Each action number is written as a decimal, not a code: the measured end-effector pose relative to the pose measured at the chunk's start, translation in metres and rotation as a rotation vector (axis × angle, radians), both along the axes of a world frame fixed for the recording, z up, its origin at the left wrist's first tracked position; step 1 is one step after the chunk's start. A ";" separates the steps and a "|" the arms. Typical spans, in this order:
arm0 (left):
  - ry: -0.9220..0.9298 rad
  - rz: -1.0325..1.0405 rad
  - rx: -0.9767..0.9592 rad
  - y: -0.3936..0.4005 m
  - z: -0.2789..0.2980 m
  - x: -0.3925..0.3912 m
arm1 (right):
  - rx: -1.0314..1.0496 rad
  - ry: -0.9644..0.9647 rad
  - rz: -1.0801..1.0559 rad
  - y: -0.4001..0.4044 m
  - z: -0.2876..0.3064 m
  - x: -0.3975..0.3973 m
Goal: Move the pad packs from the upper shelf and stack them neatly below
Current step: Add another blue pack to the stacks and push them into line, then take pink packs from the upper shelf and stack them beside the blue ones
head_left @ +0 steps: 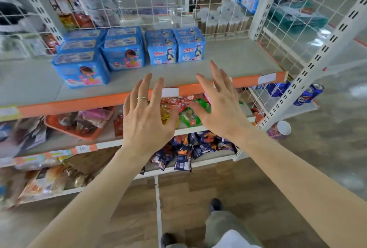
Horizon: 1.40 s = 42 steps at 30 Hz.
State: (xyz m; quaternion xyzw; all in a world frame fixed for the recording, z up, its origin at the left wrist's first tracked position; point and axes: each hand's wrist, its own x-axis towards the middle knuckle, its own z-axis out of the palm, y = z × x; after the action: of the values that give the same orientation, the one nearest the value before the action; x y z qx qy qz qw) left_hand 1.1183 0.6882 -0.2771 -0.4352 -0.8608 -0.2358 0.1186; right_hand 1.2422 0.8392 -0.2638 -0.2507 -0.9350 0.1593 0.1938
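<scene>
Reaching toward top shelf (228, 63) | left hand (146, 116), right hand (218, 104): spread wide, empty | blue pad packs (127, 49) far left, untouched | advise: grip one stack squarely by both sides.

Blue pad packs (123, 53), orange shelf edge (79, 103)

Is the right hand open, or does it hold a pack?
Open: the right hand shows spread, straight fingers and holds nothing, short of the pad packs.
</scene>
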 end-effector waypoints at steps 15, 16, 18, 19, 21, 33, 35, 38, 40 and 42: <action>0.237 -0.017 0.059 0.084 0.082 0.035 | 0.073 0.211 0.163 0.095 0.064 0.034; 0.263 -0.022 0.071 0.096 0.092 0.038 | 0.104 0.233 0.164 0.108 0.076 0.036; 0.312 -0.018 0.086 0.115 0.112 0.042 | 0.134 0.261 0.162 0.132 0.099 0.039; 0.343 -0.012 0.092 0.126 0.122 0.043 | 0.144 0.274 0.161 0.144 0.111 0.040; 0.415 -0.004 0.105 0.144 0.143 0.045 | 0.162 0.324 0.164 0.165 0.132 0.039; 0.419 0.125 0.172 0.187 0.196 0.038 | 0.198 0.445 0.287 0.230 0.190 0.025; 0.420 0.143 0.158 0.185 0.198 0.031 | 0.206 0.469 0.301 0.231 0.195 0.014; 0.428 0.159 0.151 0.183 0.204 0.014 | 0.214 0.497 0.321 0.230 0.205 -0.007; 0.428 0.161 0.169 0.183 0.208 0.001 | 0.230 0.505 0.322 0.227 0.213 -0.022; 0.431 0.160 0.173 0.182 0.211 -0.013 | 0.268 0.514 0.309 0.225 0.222 -0.038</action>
State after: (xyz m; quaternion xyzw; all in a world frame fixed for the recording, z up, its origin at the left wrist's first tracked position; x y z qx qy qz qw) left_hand 1.1051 0.8704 -0.0665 -0.3943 -0.8238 -0.2001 0.3547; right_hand 1.2037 1.0644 -0.0420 -0.0296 -0.8950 0.1203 0.4284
